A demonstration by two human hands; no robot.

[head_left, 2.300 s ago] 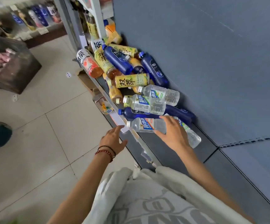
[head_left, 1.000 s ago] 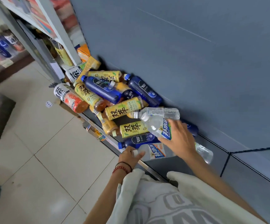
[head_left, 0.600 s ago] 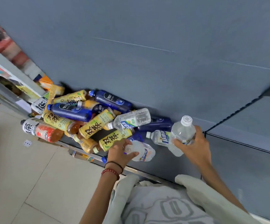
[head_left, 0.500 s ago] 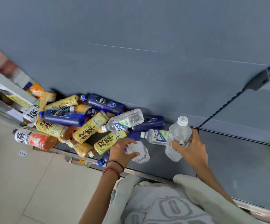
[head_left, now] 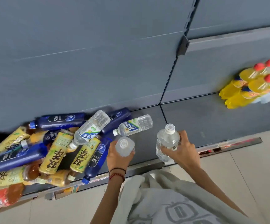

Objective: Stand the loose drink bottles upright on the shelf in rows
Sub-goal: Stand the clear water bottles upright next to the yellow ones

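Upright now, caps up: one clear bottle [head_left: 168, 141] in right hand [head_left: 182, 152] grip, another [head_left: 125, 147] in left hand [head_left: 117, 157].

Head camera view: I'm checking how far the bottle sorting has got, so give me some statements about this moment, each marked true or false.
1. Each of the hands holds a clear water bottle. True: the left hand grips one clear bottle and the right hand another.
2. The bottle in the right hand lies on its side. False: it is upright, cap up.
3. The pile left of the hands is stood in rows. False: those bottles lie jumbled on the shelf.
4. Yellow bottles with red caps sit at the far right of the shelf. True.
5. The left wrist is bare. False: it wears bracelets.
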